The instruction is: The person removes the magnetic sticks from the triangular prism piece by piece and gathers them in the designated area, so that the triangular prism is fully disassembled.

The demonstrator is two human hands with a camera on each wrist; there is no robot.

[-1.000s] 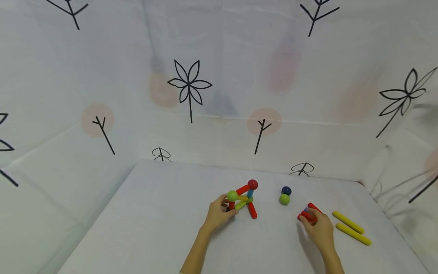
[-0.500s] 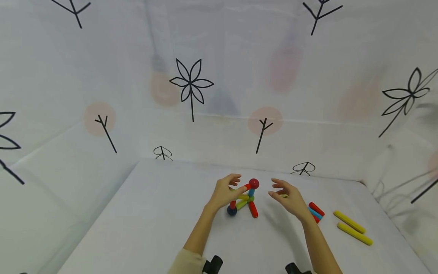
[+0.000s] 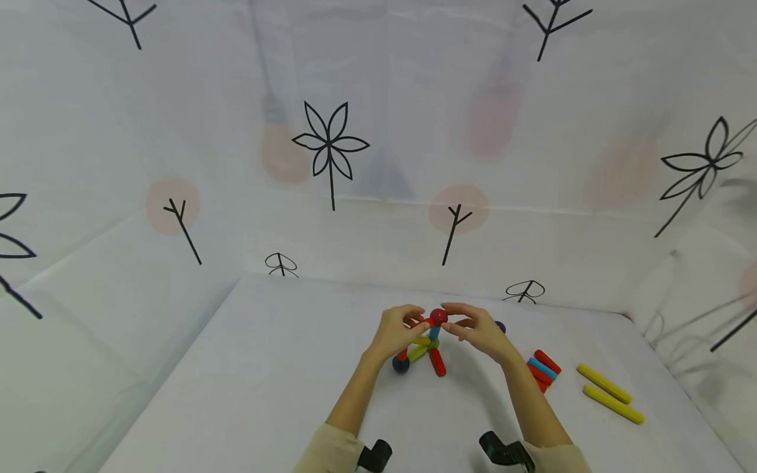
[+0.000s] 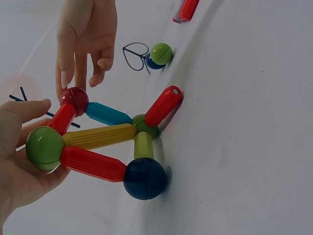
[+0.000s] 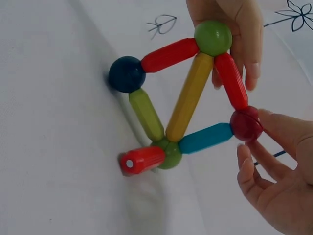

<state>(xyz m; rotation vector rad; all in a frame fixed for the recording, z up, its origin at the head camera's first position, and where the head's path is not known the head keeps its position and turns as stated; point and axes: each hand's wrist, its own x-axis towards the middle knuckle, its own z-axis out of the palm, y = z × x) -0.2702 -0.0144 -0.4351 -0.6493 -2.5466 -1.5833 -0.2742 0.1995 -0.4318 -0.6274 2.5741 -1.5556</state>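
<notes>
A magnetic ball-and-stick frame (image 5: pixel 190 98) stands upright mid-table, with red, yellow, blue and green sticks. My left hand (image 3: pixel 393 334) holds it near its upper green ball (image 4: pixel 45 148), thumb and fingers about the adjoining red stick. In the right wrist view my right hand (image 5: pixel 281 169) pinches the red ball (image 5: pixel 246 124) at the frame's top corner between thumb and finger. A navy ball (image 4: pixel 145 178) and a lower green ball (image 5: pixel 167 154) rest at the base. From the head view, the upper green ball is hidden behind my left hand.
Behind my right hand lie a loose navy ball (image 3: pixel 501 326) and a loose green ball (image 4: pixel 162 53). To the right is a bundle of short red and blue sticks (image 3: pixel 543 369). Beyond it lie two long yellow sticks (image 3: pixel 612 404). A patterned cloth backdrop (image 3: pixel 378 243) closes off the back.
My right hand has left the short sticks, passed by the loose balls and come left to the frame's red ball. My left hand has shifted up from the frame's lower side to its upper part.
</notes>
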